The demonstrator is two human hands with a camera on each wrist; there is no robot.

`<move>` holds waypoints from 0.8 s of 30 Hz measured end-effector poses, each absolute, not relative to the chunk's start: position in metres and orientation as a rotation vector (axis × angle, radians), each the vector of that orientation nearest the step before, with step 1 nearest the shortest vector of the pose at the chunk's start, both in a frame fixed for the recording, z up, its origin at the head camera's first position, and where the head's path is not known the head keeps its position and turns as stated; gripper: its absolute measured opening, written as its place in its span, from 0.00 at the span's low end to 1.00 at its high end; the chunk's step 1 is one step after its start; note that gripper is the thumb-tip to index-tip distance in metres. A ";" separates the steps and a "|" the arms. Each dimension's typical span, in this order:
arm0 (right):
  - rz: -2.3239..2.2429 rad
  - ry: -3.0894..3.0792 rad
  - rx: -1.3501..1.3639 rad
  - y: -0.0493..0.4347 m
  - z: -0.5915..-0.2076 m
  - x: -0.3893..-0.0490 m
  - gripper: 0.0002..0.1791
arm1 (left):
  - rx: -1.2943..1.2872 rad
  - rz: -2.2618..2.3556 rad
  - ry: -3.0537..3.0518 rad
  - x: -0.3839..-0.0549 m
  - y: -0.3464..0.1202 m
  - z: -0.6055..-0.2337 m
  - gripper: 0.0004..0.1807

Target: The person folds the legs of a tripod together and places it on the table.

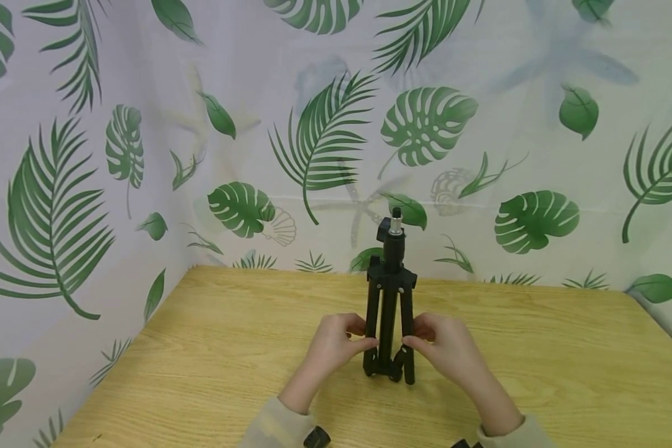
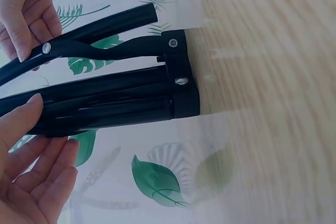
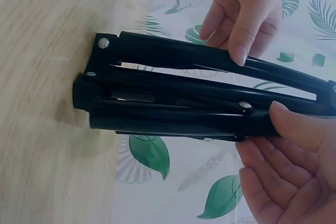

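A small black tripod stand stands upright on the table, its silver stud with a black tip on top. My left hand pinches the leg on the left between thumb and fingers. On the opposite side, my right hand grips the right leg the same way. That right leg angles slightly out from the centre column in the left wrist view, linked by a flat brace. The other leg lies close to the column in the right wrist view. Fingertips behind the legs are partly hidden.
The wood-grain table extends on both sides of the stand. A white cloth printed with green leaves hangs behind and along the left. Small black devices sit at the cuffs of both light sleeves.
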State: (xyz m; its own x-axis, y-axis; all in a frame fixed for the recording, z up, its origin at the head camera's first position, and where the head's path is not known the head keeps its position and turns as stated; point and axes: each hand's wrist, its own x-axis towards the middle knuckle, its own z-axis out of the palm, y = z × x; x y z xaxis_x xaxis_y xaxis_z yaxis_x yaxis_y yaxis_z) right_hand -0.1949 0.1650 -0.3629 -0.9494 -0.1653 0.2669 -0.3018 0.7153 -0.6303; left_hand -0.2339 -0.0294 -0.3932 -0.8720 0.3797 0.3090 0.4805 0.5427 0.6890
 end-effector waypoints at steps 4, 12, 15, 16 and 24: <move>1.078 -2.705 0.355 0.162 -0.365 -0.196 0.07 | -0.735 -1.255 -2.648 -0.234 -0.029 -0.393 0.09; 1.119 -2.650 0.351 0.160 -0.370 -0.198 0.08 | -0.734 -1.273 -2.650 -0.233 -0.028 -0.393 0.09; 1.122 -2.635 0.362 0.159 -0.372 -0.199 0.08 | -0.735 -1.274 -2.647 -0.233 -0.028 -0.393 0.09; 1.121 -2.630 0.363 0.159 -0.372 -0.199 0.08 | -0.735 -1.273 -2.649 -0.233 -0.028 -0.393 0.09; 1.115 -2.604 0.368 0.155 -0.376 -0.200 0.07 | -0.734 -1.280 -2.649 -0.234 -0.028 -0.394 0.08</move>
State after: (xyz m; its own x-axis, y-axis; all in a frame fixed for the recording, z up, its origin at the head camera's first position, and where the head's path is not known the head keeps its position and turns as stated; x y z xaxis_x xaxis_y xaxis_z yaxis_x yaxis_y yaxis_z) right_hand -0.2000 0.1551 -0.3761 -0.9272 -0.1202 0.3547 -0.3396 0.6691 -0.6611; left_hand -0.2341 -0.0277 -0.3941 -0.8773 0.3754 0.2990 0.4675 0.5278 0.7092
